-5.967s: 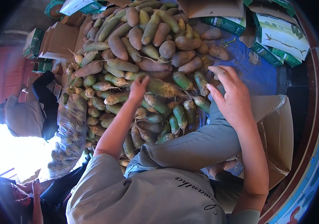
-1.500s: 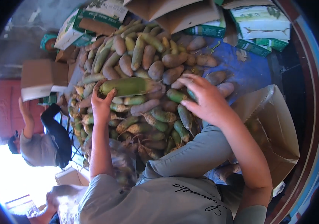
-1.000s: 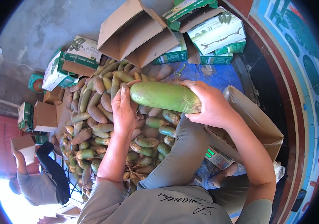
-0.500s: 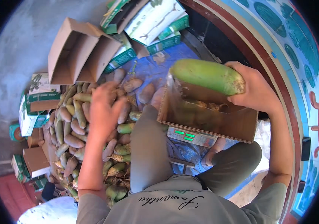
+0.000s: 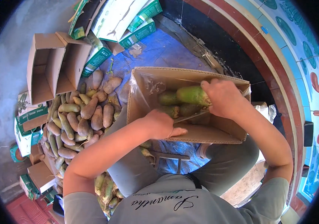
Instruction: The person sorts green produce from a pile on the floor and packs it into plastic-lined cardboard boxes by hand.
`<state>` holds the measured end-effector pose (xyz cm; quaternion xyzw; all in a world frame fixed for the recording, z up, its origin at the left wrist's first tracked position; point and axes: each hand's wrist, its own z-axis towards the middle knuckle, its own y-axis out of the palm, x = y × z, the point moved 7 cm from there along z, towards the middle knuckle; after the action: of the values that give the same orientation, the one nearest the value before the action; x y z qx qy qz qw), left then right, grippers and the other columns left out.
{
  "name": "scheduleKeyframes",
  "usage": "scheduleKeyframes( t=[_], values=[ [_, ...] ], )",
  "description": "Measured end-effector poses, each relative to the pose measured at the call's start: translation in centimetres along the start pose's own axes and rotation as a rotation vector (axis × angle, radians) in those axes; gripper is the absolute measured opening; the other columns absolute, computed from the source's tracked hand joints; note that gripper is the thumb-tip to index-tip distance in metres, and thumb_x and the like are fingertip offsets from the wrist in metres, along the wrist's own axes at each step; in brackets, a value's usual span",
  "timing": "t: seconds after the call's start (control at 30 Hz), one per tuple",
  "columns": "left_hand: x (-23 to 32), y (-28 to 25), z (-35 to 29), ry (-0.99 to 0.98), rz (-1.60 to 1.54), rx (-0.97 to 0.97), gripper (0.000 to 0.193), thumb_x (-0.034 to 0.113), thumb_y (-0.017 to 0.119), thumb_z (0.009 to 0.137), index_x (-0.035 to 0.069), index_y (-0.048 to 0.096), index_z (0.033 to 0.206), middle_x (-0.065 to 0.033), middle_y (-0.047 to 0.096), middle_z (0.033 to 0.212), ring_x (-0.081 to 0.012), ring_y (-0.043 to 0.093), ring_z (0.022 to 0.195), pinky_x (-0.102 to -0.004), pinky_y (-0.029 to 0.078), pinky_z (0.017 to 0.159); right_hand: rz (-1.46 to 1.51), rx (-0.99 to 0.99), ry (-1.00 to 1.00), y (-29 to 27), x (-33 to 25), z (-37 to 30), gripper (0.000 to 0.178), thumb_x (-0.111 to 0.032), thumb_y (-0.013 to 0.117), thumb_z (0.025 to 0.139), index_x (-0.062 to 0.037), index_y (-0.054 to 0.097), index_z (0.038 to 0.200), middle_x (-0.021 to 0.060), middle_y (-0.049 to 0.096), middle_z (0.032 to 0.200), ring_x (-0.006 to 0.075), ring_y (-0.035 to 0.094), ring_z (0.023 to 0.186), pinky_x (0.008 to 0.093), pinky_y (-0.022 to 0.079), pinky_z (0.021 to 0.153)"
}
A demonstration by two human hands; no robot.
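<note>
An open cardboard box (image 5: 208, 136) with a clear plastic liner (image 5: 155, 86) stands before me, between my knees. Several green radishes (image 5: 189, 109) lie in it. My right hand (image 5: 223, 97) reaches in from the right, its fingers closed round the root end of a large green radish (image 5: 192, 95). Over the near left part of the box is my left hand (image 5: 161, 125), fingers curled and thumb pointing right, beside another radish's end (image 5: 172, 111). A pale thin strip, seemingly plastic, runs between the hands. What the left fingers grip is hidden.
A heap of green and brownish radishes (image 5: 83, 119) lies at my left. Beyond it stand open cardboard boxes (image 5: 49, 52) and printed green-white cartons (image 5: 141, 33). Blue sheeting (image 5: 178, 52) covers the floor ahead. A tiled wall (image 5: 290, 41) curves along the right.
My right hand has lowered the large radish into the box. My left hand has come from the heap to the box. The box has shifted left and now hides the scale's display.
</note>
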<state>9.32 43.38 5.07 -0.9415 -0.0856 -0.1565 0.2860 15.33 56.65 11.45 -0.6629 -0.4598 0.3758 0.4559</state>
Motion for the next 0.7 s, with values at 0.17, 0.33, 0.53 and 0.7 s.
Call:
scheduleKeyframes(
  t=[0.17, 0.33, 0.53, 0.7],
  values=[
    [-0.3, 1.9, -1.2, 0.15, -0.082, 0.124, 0.072, 0.059, 0.027, 0.088, -0.004, 0.063, 0.085, -0.0207, 0.061, 0.085, -0.0337, 0.057, 0.088, -0.0414, 0.038, 0.086, 0.146, -0.269, -0.064, 5.7, -1.5, 4.5, 0.054, -0.015, 0.069, 0.06, 0.0002, 0.049, 0.108, 0.0165, 0.058, 0.093, 0.031, 0.058, 0.091, 0.039, 0.046, 0.08],
    [0.7, 1.1, -1.9, 0.198, -0.067, 0.19, 0.069, 0.056, 0.031, 0.089, -0.006, 0.061, 0.091, -0.0211, 0.061, 0.087, -0.0339, 0.056, 0.092, -0.0426, 0.036, 0.09, 0.192, -0.228, -0.124, 13.6, -2.7, 8.0, 0.071, -0.027, 0.07, 0.067, 0.0005, 0.038, 0.124, 0.0167, 0.053, 0.109, 0.0314, 0.052, 0.103, 0.0381, 0.042, 0.089],
    [0.4, 1.3, -1.6, 0.184, -0.11, 0.161, 0.072, 0.058, 0.03, 0.088, -0.007, 0.06, 0.091, -0.0215, 0.061, 0.089, -0.0333, 0.056, 0.093, -0.0417, 0.036, 0.09, 0.068, -0.431, -0.085, 18.7, -4.8, 10.3, 0.068, -0.033, 0.069, 0.072, 0.0009, 0.04, 0.123, 0.0201, 0.052, 0.116, 0.033, 0.052, 0.106, 0.0401, 0.042, 0.091],
    [0.5, 0.2, -1.7, 0.213, -0.152, 0.159, 0.073, 0.059, 0.031, 0.087, -0.007, 0.063, 0.082, -0.0203, 0.063, 0.081, -0.0335, 0.058, 0.087, -0.0414, 0.036, 0.09, 0.325, -0.461, 0.021, 19.5, -1.5, 10.6, 0.067, -0.038, 0.067, 0.073, 0.0014, 0.041, 0.121, 0.0238, 0.046, 0.124, 0.0335, 0.047, 0.114, 0.0406, 0.04, 0.094]
  ],
)
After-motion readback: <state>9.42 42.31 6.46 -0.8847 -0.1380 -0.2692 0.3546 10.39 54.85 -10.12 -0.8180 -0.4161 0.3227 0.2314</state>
